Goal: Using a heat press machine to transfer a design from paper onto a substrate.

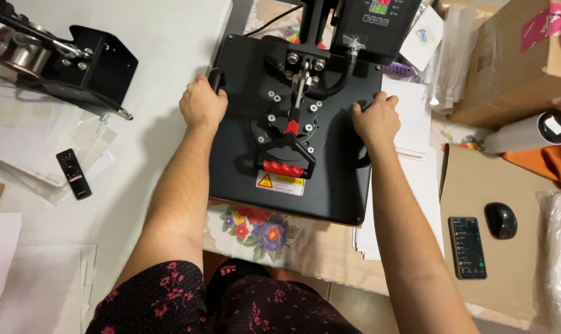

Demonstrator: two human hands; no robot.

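Observation:
A black flat heat press [342, 185] with a square top plate stands in the middle of the table. A red-gripped knob handle [285, 167] sits at its centre. My left hand [202, 104] is closed around the black handle bar [215, 78] at the press's left edge. My right hand [376, 119] grips the matching bar at the right edge, which the hand mostly hides. A control box with a lit display [377, 18] rises behind the plate.
A second black press machine [76, 62] sits at the far left, with a black remote [73, 174] on loose white sheets. On the right are a cardboard box [509, 68], a white roll [528, 132], a phone [467, 247] and a black mouse [501, 220]. A floral cloth [256, 229] lies under the press.

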